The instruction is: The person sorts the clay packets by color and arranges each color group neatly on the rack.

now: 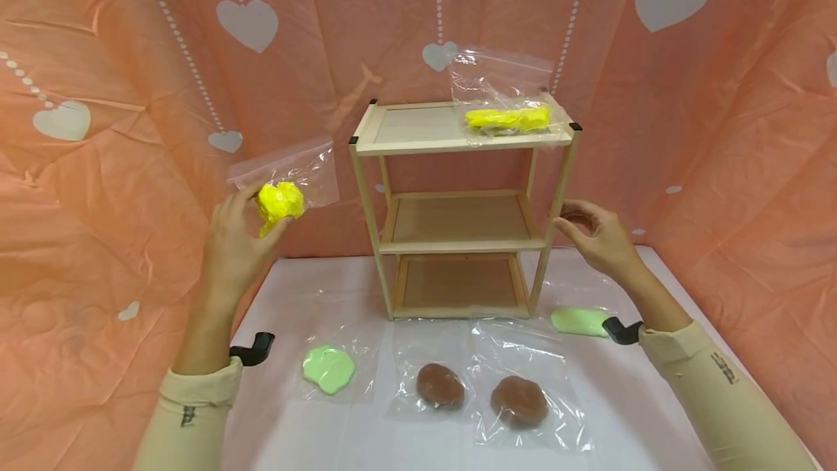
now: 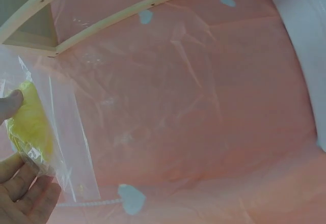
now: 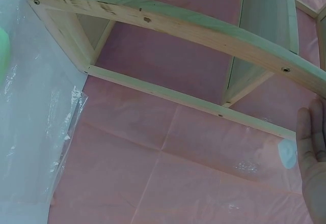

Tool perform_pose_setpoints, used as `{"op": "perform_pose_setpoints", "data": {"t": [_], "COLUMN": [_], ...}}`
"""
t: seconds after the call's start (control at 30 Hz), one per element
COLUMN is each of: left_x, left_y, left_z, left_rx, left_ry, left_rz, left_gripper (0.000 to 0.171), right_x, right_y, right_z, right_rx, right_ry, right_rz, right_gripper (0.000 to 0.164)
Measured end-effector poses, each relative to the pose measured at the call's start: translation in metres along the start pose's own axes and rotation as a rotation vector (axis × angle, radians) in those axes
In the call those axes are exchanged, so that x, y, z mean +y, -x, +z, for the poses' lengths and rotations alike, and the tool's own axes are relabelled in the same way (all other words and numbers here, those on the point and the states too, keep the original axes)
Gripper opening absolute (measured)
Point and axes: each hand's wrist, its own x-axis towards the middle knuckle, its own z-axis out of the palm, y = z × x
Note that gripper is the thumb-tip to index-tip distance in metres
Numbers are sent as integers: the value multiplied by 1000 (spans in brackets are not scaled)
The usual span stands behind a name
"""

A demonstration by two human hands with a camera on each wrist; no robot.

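In the head view my left hand (image 1: 238, 238) grips a clear zip bag (image 1: 320, 173) around a lump of yellow clay (image 1: 281, 200), held up left of the shelf. The left wrist view shows the thumb and fingers on either side of the yellow clay (image 2: 31, 122). My right hand (image 1: 598, 238) is beside the right post of a three-tier wooden shelf (image 1: 461, 246), fingers loosely bent; whether they touch the post is unclear. In the right wrist view the right hand (image 3: 315, 158) shows only partly, at the edge. A second bagged yellow clay piece (image 1: 510, 119) lies on the top tier.
On the white table (image 1: 275, 420) lie bagged light green clay (image 1: 329, 369) at left, brown clay pieces (image 1: 441, 386) in bags before the shelf, and another green piece (image 1: 579, 321) by the right wrist. A pink curtain (image 1: 294, 93) with hearts surrounds the table.
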Motion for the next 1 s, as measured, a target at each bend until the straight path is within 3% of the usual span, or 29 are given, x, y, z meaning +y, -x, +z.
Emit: {"op": "perform_pose_setpoints", "data": {"t": [0.17,0.53,0.8,1.0], "left_x": [11,35,57,71], "left_y": [-10,-35,-52,-64], "left_z": [-5,-12,-12,-2], "left_rx": [53,99,80,68], "left_ry": [7,43,39,64], "left_rz": [3,14,58,104], "left_gripper": [66,66,67,66], "right_x": [1,2,-1,-1], "right_y": [0,-1,-1,0], "right_z": [0,0,0,0], "right_rx": [-2,1,4,7], "right_ry": [-3,-15,-13,-18], "right_rz": [0,-10,-10,-16], "right_gripper": [30,29,29,29]}}
